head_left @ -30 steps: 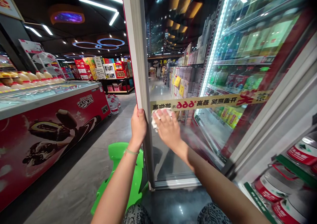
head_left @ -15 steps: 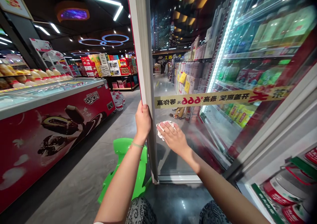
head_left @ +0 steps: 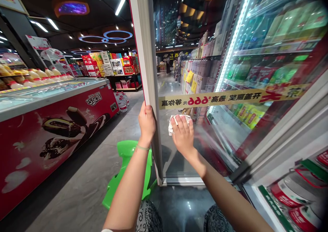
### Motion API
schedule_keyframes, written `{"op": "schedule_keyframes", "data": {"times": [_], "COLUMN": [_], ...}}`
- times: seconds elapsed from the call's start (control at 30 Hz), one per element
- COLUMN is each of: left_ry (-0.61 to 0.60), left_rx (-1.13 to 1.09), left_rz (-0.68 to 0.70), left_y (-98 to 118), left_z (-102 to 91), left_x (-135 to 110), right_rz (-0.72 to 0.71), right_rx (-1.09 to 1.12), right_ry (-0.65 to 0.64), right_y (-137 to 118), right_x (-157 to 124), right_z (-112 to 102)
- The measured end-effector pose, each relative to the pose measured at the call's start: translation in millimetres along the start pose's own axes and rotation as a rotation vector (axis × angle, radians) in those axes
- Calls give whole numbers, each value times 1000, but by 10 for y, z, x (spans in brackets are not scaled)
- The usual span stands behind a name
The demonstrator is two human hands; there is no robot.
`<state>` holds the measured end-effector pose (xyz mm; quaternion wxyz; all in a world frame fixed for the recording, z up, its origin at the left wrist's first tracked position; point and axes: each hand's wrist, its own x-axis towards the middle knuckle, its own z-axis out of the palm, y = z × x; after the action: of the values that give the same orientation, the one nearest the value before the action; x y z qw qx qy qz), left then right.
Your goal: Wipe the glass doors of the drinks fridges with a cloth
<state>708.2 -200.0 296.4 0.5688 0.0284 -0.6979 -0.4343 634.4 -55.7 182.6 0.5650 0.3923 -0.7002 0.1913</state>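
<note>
My left hand (head_left: 147, 123) is wrapped round the edge of the pale door frame (head_left: 146, 59), its thumb on the near face. Against the glass pane (head_left: 176, 157) of this open door, my right hand (head_left: 183, 135) presses a crumpled white cloth (head_left: 172, 126) flat beneath its fingers. The cloth shows around the fingertips; the rest is hidden under the hand. Just above it, a yellow strip (head_left: 184, 103) with mirrored printed characters runs across the glass.
A green plastic chair (head_left: 125, 148) stands on the floor left of the door. Further left is a red chest freezer (head_left: 84, 112). Large bottles (head_left: 289, 191) sit on a low shelf at right. Boxed goods (head_left: 118, 66) and water bottles (head_left: 122, 104) are beyond.
My right hand has slid the cloth right and slightly up across the glass, its fingers now pointing more upward. My left hand keeps its hold on the door frame.
</note>
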Motion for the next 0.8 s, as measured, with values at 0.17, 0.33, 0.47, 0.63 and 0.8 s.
{"op": "schedule_keyframes", "data": {"times": [0.17, 0.33, 0.47, 0.63, 0.8], "left_ry": [16, 29, 23, 16, 116], "left_rx": [8, -6, 8, 59, 168], "left_rz": [19, 22, -7, -131, -243], "left_y": [-59, -189, -381, -780, -1073], "left_z": [24, 108, 200, 304, 444], "left_x": [9, 170, 218, -196, -423], "right_rz": [-187, 76, -158, -86, 20], "right_rx": [72, 18, 20, -67, -138], "right_ry": [-139, -83, -183, -186, -157], "right_y": [79, 327, 421, 815, 1006], "right_x": [-103, -21, -2, -155, -145], "right_z": [-1, 26, 127, 132, 176]}}
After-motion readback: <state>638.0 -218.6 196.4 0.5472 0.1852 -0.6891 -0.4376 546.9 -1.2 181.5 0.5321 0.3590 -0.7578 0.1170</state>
